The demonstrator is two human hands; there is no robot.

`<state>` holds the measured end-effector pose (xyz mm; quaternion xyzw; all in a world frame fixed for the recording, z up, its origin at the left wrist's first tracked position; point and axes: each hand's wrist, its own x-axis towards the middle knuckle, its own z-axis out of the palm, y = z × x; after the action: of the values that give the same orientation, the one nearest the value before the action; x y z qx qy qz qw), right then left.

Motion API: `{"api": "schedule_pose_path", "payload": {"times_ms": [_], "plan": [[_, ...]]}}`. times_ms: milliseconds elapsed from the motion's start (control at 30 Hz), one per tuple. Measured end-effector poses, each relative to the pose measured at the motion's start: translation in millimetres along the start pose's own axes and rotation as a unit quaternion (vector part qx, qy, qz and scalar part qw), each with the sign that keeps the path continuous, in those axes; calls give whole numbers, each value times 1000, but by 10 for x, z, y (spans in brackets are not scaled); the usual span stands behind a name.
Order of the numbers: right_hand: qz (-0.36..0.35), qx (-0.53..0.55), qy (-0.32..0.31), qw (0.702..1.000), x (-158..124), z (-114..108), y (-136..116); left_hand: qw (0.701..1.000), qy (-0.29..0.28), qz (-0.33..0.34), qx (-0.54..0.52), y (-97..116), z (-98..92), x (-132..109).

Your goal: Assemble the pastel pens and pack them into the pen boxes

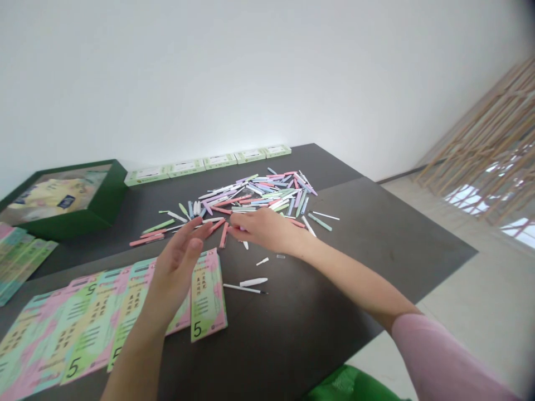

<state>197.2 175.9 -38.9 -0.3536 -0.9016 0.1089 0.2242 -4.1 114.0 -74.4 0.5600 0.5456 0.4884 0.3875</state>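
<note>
My left hand (178,262) is raised over the booklets with its fingers apart and nothing visible in it. Its fingertips come close to several red pens (223,235) at the near side of a pen pile. My right hand (267,229) reaches to the front of the pile (267,192), its fingers bent together and pointing left. A small purplish bit shows under those fingers; what they hold is mostly hidden. Just below lie a white pen cap (253,282), a thin refill (244,288) and a small white piece (262,261).
Overlapping pastel booklets (209,301) marked 5 cover the near left of the dark table (317,312). A green box (100,203) with packaged items stands at the back left. Flat light-green boxes (219,161) line the wall. Wooden lattice (489,122) stands at right.
</note>
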Motion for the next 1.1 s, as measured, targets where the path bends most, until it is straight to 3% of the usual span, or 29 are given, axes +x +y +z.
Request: {"api": "schedule_pose_path", "payload": {"times_ms": [67, 167, 267, 400, 467, 567, 700, 800, 967, 1100], "plan": [[23, 13, -33, 999, 38, 113, 116, 1000, 16, -14, -7, -14, -32, 8], [47, 60, 23, 997, 42, 188, 219, 1000, 10, -27, 3, -25, -31, 26], [12, 89, 59, 994, 18, 94, 225, 999, -21, -26, -7, -47, -1, 54], [23, 90, 167, 982, 31, -72, 192, 999, -19, -24, -9, -66, 9, 81], [30, 75, 139, 987, 65, -33, 215, 1000, -3, -19, 0, -60, 2, 83], [48, 68, 21, 996, 100, 189, 322, 1000, -9, -11, 23, -66, -2, 79], [70, 119, 49, 989, 59, 472, 457, 993, -69, -14, 94, -145, 52, 101], [93, 183, 91, 974, 14, 541, 450, 980, -94, 6, 176, -227, 167, 155], [148, 264, 154, 941, -1, 582, 261, 927, -151, 40, 340, -294, 395, 234], [193, 389, 191, 880, 16, 683, 127, 899, -185, 43, 394, -227, 377, 255]]}}
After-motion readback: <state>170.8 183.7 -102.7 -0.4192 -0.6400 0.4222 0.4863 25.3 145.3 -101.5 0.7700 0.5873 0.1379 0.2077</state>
